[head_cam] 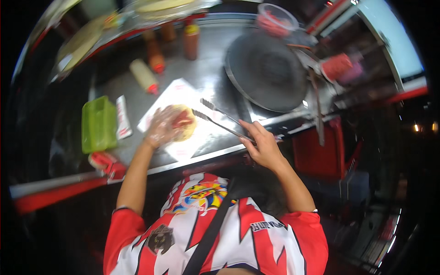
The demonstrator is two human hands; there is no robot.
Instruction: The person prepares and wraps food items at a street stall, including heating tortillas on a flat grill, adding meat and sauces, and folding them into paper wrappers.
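Observation:
My left hand (pixel 161 126), in a thin clear plastic glove, grips the left side of a round flatbread (pixel 190 130). Red filling (pixel 183 118) shows on the bread beside my fingers; blur hides the exact finger positions. Beneath lies a sheet of white paper (pixel 182 154) with faint red print, set at a slant on the steel counter. Between the thumb and fingers of my bare right hand (pixel 264 144) is a pair of metal tongs (pixel 225 127). The tongs' jaws are apart, just right of the flatbread, and hold nothing visible.
A round dark griddle (pixel 268 70) occupies the right of the counter (pixel 211 44). Sauce squeeze bottles (pixel 142 74) lie or stand behind the paper. At left are a green plastic container (pixel 99 125) and a white packet (pixel 122 117). A clear tub (pixel 276 20) sits behind the griddle.

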